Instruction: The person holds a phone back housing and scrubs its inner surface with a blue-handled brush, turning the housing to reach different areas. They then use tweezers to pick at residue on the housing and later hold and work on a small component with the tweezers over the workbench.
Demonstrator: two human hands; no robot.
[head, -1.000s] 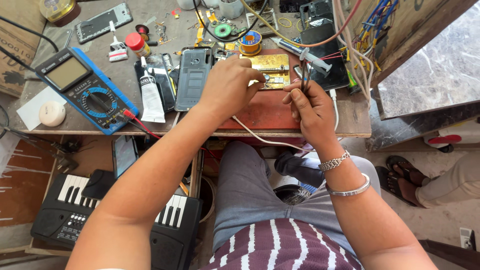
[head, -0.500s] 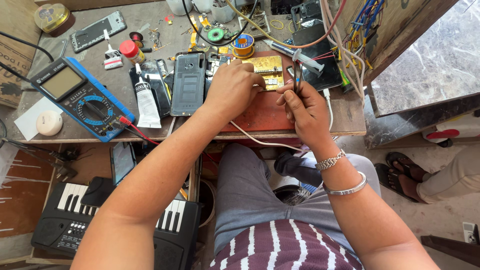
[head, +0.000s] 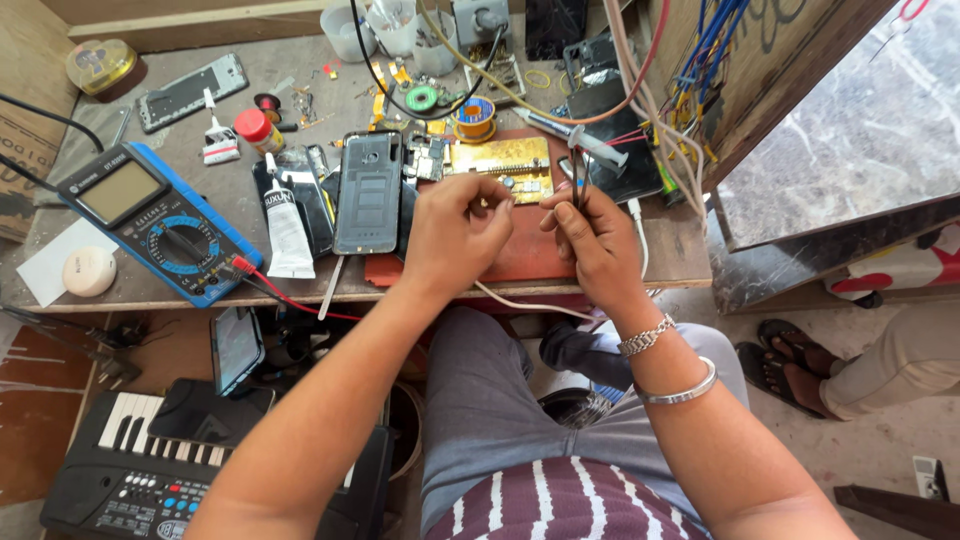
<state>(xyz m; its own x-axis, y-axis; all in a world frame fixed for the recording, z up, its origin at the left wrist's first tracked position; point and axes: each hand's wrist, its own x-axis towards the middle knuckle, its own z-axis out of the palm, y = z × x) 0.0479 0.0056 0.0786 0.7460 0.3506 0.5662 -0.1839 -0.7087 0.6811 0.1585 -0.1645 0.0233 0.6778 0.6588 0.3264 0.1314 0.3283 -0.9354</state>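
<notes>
My left hand (head: 462, 224) hovers over the red mat (head: 520, 255) with its fingertips pinched together on something too small to make out. My right hand (head: 590, 237) grips a pair of thin dark tweezers (head: 577, 178), tips pointing up and away from me. Both hands sit just in front of a gold-coloured metal fixture plate (head: 505, 158). A dark phone back cover (head: 368, 192) lies face down to the left of my left hand, beside a small circuit board (head: 428, 160).
A blue multimeter (head: 160, 222) with red lead, a white glue tube (head: 286, 225), a solder spool (head: 473, 116), a syringe (head: 575, 138) and loose wires crowd the bench. A keyboard (head: 130, 470) and a phone (head: 237, 345) sit below. Another person's sandalled feet (head: 790, 365) are at right.
Both hands have drawn back from the gold plate toward me and come closer together. The tweezers now point upward in my right hand.
</notes>
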